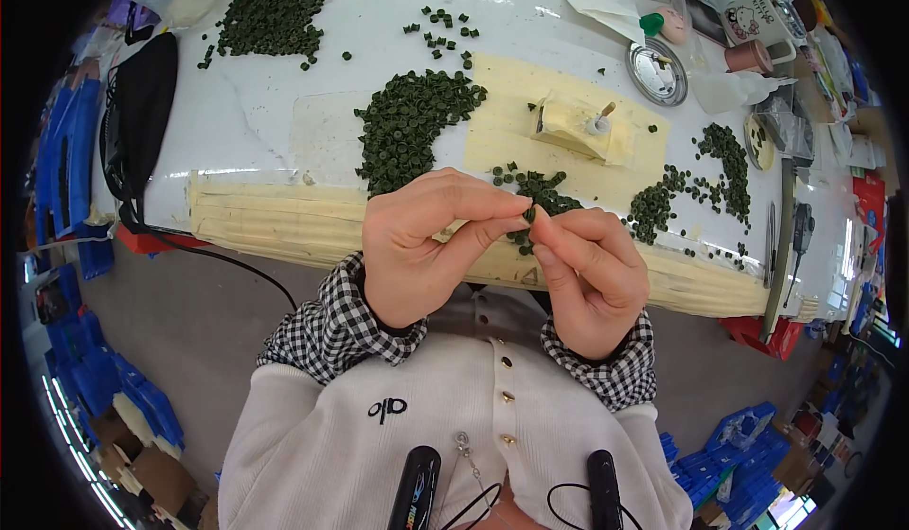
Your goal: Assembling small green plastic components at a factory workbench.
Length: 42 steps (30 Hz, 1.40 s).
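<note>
Left hand (417, 246) fingers (492, 210) and right hand (592, 279) fingers (554, 237) are meeting tip to tip, both pinching one small dark green plastic cap (529, 215), holding it above the near edge of the white desk (237, 123). More loose green caps (409, 118) are lying in piles beyond. A beige taped block (573, 123) is sitting behind, a round metal tin (656, 73) further right.

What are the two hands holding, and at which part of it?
Both hands pinch one small dark green piece: the left hand and right hand grip it between fingertips. Which part exactly cannot be told; it is too small.
</note>
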Each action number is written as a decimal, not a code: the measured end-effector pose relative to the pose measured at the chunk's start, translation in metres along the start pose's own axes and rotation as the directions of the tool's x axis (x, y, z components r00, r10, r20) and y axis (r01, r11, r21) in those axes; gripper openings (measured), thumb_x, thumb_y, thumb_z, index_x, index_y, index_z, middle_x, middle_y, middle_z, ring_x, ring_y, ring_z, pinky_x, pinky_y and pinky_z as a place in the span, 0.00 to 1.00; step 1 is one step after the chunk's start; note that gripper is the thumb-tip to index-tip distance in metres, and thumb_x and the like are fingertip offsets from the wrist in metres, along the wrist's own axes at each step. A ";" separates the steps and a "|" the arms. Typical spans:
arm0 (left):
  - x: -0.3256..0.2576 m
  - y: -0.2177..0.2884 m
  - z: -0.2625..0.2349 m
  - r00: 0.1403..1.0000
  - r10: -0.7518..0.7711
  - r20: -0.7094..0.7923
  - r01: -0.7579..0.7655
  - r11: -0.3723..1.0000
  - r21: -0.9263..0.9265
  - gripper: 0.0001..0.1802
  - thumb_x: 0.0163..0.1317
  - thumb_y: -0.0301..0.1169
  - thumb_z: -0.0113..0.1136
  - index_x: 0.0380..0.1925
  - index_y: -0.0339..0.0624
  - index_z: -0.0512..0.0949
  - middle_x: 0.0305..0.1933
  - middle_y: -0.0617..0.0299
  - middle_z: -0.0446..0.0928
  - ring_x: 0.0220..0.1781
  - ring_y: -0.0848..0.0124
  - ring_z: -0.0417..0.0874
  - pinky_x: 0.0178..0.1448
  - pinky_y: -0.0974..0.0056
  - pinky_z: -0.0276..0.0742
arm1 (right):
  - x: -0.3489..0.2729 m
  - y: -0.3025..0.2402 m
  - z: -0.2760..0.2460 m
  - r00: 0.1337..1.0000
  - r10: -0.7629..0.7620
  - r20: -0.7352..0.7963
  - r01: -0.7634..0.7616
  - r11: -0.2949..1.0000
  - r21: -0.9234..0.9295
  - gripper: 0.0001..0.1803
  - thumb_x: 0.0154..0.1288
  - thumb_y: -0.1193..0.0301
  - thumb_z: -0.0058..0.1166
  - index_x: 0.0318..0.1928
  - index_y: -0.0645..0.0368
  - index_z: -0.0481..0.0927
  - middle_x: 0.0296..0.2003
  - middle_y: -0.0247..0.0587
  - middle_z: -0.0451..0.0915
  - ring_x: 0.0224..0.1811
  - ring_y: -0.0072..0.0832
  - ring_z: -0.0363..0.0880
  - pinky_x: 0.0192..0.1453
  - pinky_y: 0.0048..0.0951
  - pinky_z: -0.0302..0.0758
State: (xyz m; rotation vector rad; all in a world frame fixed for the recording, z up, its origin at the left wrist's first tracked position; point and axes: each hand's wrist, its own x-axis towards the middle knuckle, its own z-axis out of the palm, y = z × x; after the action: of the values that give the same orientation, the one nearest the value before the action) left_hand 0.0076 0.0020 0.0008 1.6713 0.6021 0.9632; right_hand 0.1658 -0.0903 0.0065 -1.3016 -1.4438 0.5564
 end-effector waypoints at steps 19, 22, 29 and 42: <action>0.000 0.001 -0.003 0.997 -0.065 0.041 0.069 0.992 -0.108 0.11 0.55 0.12 0.60 0.38 0.31 0.81 0.38 0.53 0.82 0.38 0.72 0.80 0.42 0.70 0.75 | 0.009 0.003 -0.011 0.997 -0.002 -0.075 -0.002 0.999 -0.049 0.19 0.56 0.83 0.60 0.50 0.63 0.81 0.36 0.42 0.78 0.35 0.26 0.77 0.41 0.23 0.74; 0.001 0.000 -0.005 0.998 -0.056 0.036 0.060 0.993 -0.107 0.10 0.55 0.12 0.60 0.37 0.31 0.81 0.38 0.53 0.82 0.36 0.72 0.79 0.41 0.70 0.74 | 0.032 0.002 -0.028 0.977 -0.020 -0.214 -0.039 0.963 -0.267 0.16 0.56 0.81 0.60 0.47 0.64 0.81 0.35 0.43 0.78 0.35 0.27 0.77 0.41 0.24 0.73; 0.001 0.000 -0.006 0.999 -0.050 0.017 0.052 0.992 -0.113 0.10 0.54 0.12 0.61 0.37 0.31 0.81 0.37 0.53 0.83 0.35 0.72 0.78 0.41 0.70 0.73 | 0.078 0.027 -0.046 0.991 -0.113 -0.074 0.049 0.812 -0.581 0.06 0.57 0.74 0.62 0.35 0.62 0.82 0.29 0.39 0.78 0.32 0.31 0.75 0.37 0.28 0.71; 0.002 0.003 -0.007 0.994 -0.088 0.071 0.096 0.989 -0.112 0.10 0.55 0.12 0.61 0.37 0.31 0.81 0.38 0.53 0.82 0.38 0.71 0.80 0.43 0.69 0.74 | 0.054 -0.021 -0.037 0.949 -0.266 -0.168 0.211 0.935 -0.285 0.03 0.61 0.78 0.58 0.32 0.66 0.79 0.29 0.43 0.79 0.32 0.32 0.75 0.38 0.28 0.72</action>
State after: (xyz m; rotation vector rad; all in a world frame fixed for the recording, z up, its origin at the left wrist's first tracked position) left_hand 0.0030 0.0066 0.0055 1.5533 0.5644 0.8574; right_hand 0.1991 -0.0582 0.0579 -1.3196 -1.5115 0.0644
